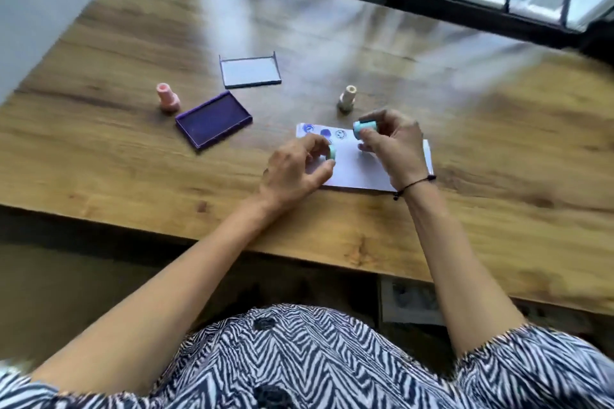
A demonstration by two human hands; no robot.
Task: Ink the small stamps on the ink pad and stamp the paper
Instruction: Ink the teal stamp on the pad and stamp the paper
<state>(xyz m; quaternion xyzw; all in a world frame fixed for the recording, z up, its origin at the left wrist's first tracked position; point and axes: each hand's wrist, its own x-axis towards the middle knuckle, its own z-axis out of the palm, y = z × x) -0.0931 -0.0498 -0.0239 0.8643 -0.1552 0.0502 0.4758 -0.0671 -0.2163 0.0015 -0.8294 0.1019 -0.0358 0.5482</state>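
Right hand (392,143) pinches teal stamp (364,128) above paper (362,166), long axis roughly level, end toward ink pad (213,120) to left. Left hand (299,163), nearer pad, grips teal cap (332,153).

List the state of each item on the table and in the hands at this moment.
Ink pad: open, uncovered.
Lid: off, lying apart behind the pad.
Pink stamp: upright, untouched.
Beige stamp: upright, untouched.
Paper: flat, several prints along its far edge.
Left hand: holding a teal cap.
Right hand: holding a teal stamp.
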